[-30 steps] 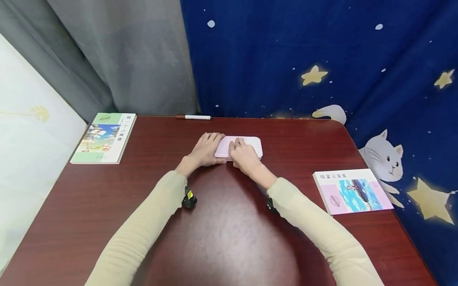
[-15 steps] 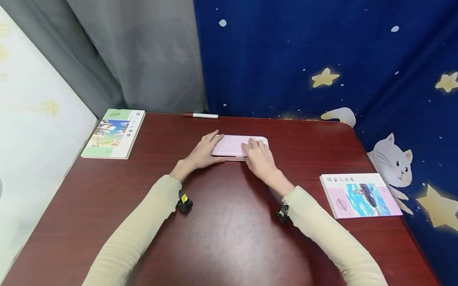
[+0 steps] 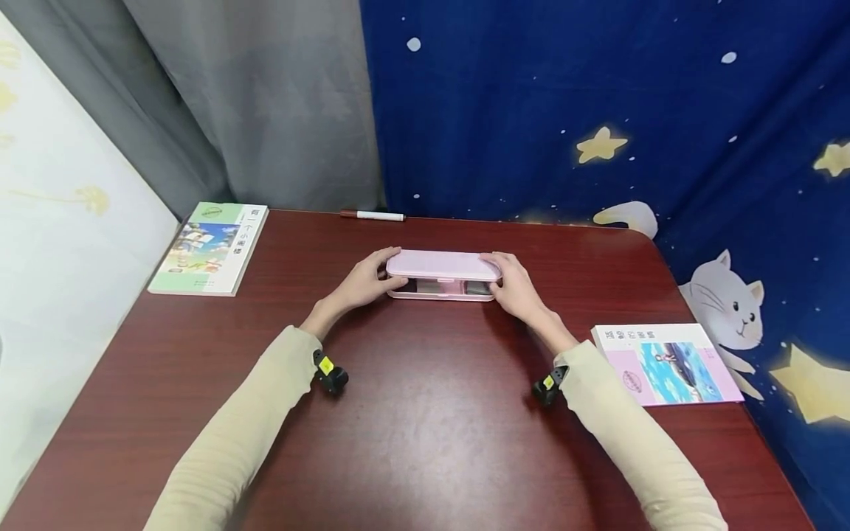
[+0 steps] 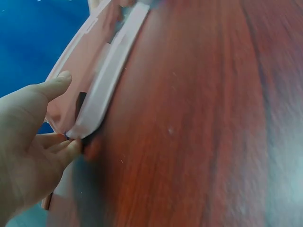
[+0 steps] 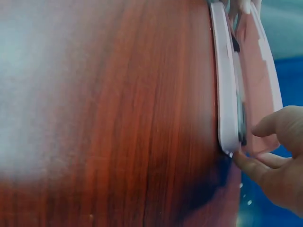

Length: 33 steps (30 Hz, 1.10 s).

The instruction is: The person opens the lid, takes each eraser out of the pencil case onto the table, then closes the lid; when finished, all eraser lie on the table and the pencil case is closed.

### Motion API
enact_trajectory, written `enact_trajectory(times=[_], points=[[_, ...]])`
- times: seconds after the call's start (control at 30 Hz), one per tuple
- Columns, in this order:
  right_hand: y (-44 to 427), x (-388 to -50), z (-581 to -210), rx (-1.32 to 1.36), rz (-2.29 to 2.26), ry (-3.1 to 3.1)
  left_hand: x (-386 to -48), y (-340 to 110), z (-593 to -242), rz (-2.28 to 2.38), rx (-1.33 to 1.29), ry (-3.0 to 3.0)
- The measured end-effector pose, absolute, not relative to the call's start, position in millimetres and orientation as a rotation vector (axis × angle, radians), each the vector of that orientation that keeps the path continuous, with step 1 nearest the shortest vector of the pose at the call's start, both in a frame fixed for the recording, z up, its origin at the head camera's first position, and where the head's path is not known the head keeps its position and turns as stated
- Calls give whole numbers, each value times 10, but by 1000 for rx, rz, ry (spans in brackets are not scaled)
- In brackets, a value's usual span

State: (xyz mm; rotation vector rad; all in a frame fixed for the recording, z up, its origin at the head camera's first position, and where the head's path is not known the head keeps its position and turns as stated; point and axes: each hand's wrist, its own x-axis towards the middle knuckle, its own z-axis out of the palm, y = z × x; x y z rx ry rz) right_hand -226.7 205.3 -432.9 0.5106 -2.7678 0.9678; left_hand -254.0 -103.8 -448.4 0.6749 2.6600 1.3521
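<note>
A pink pencil case (image 3: 443, 263) lies on the table with its lid partly raised. Through the front gap dark and pale contents show, too small to name. At the left end my left hand (image 3: 361, 282) grips the lid, thumb at its front edge and fingers round the end. My right hand (image 3: 518, 289) grips the lid's right end in the same way. The left wrist view shows the left thumb (image 4: 59, 86) against the lid's inner face. In the right wrist view the right thumb (image 5: 266, 126) is likewise at the inside of the lid, beside the base (image 5: 226, 85).
A marker (image 3: 373, 215) lies by the far edge of the table (image 3: 425, 413). One book (image 3: 209, 249) with a green and white cover is at the far left. Another book (image 3: 667, 365), pink and white, lies at the right. Curtains (image 3: 485, 110) hang behind.
The case's lid has gone from shut to partly raised. My right hand has moved right, from the top of the case to its right end. My left hand has shifted slightly left.
</note>
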Motion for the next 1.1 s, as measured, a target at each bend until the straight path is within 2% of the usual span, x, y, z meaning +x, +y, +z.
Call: enact_trajectory(times=[0.17, 0.37, 0.63, 1.1], points=[[2131, -2385, -4401, 305, 1318, -2683, -2585, -1014, -4447, 1559, 512, 2545], [2175, -2488, -4501, 108, 1769, -2517, -2637, -996, -4464, 1585, 434, 2518], [2223, -2595, -4505, 35, 1948, -2458, -2779, -980, -4448, 1705, 330, 2412], [2361, -2895, -4447, -97, 2210, -2572, -2944, -913, -4443, 1769, -32, 2386]])
